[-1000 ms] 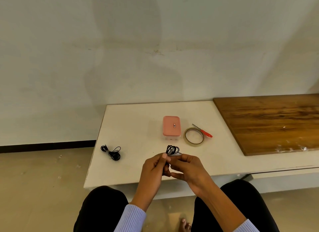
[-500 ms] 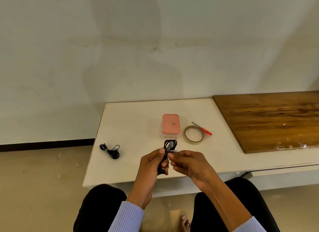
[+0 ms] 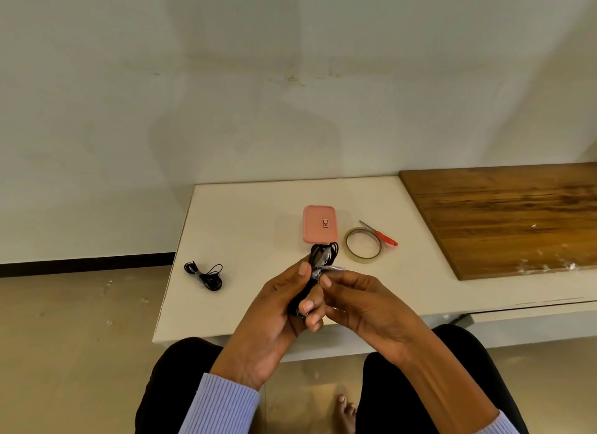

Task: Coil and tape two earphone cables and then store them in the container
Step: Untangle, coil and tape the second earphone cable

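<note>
A low white table [image 3: 245, 226] stands against a pale, scuffed wall [image 3: 290, 78]. A brown wooden board [image 3: 504, 213] covers the table's right end, its right part running out of view, with pale flecks near its front edge. Just left of the board, near the table's middle, lies a small tool with a red handle [image 3: 381, 236] and a thin metal shaft. Beige floor [image 3: 74, 336] spreads beyond the table's left edge, bounded by a dark skirting strip [image 3: 87, 262] along the wall.

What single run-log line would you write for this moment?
left hand: grips coil | right hand: pinches tape strip | second coil: on table | container: lid on
</note>
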